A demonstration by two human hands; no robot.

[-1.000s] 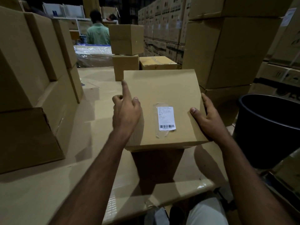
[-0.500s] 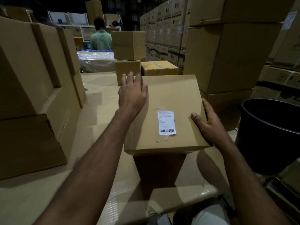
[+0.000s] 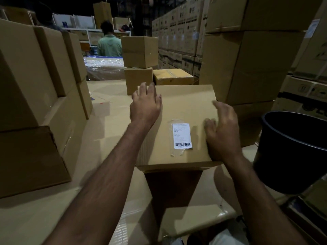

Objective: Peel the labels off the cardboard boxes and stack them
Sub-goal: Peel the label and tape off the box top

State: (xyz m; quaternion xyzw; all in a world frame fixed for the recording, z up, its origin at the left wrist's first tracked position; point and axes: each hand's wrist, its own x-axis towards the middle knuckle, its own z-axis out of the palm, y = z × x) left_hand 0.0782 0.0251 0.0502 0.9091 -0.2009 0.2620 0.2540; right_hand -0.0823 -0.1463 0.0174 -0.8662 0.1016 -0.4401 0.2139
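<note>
Cardboard box [image 3: 178,110] standing on the bench [image 3: 106,138] right in front, label [image 3: 182,135] up, stuck under clear tape toward the near half of the top face, a little to 3 o'clock of centre. Not yet peeled at all; tape edges flat as far as can be seen.

Left hand [image 3: 146,107] flat on the far corner of the lid at 10 o'clock, fingers [image 3: 150,89] straight and together, pressing down, holding nothing. Half a second back already resting there, after lifting from a pointing pose on the left edge.

Right hand [image 3: 222,131] the real change: off the 3 o'clock edge where it braced the box, now up over the top face, blurred with motion, fingers loosely bent and gripping nothing, thumb side nearest the label, just beside it.

Reads as bracing done and the reach for the label under way. Next call probably a nail under a tape corner. Black bin [image 3: 292,152] waiting at 3 o'clock, likely for the peelings; stacked boxes [image 3: 35,85] at 9 o'clock.
</note>
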